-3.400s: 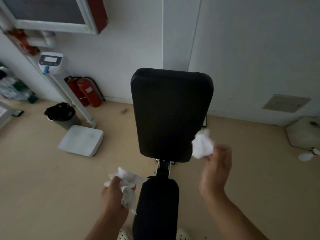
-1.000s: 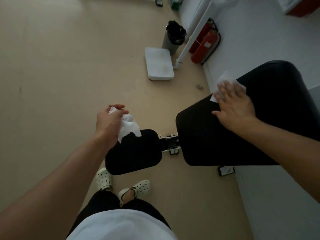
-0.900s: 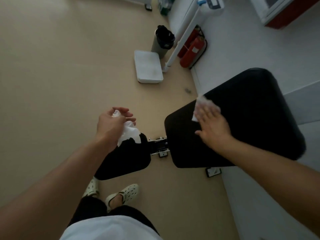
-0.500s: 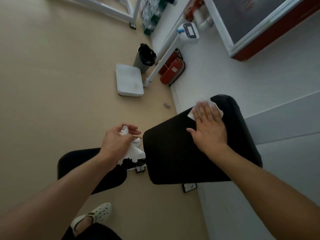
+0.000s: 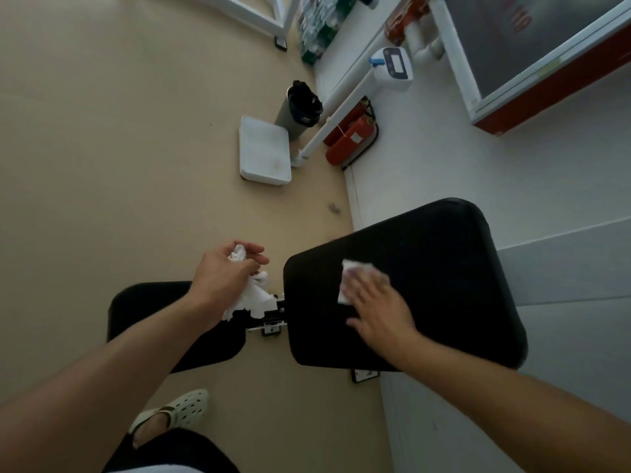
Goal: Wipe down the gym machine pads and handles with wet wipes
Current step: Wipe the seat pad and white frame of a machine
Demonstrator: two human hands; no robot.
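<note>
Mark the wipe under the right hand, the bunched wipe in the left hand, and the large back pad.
flat wipe [image 5: 351, 272], head view, exposed corner beyond the fingers
bunched wipe [image 5: 256, 299], head view, hanging lower part
back pad [image 5: 454, 268], head view, bare top surface

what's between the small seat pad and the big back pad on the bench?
In the head view, a metal hinge bracket joins the seat pad to the back pad. The crumpled wipe in the left hand hangs over that gap.

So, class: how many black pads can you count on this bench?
2. The large pad lies under the right hand and its wipe; the small pad lies partly under the left arm. Others may be out of view.
</note>
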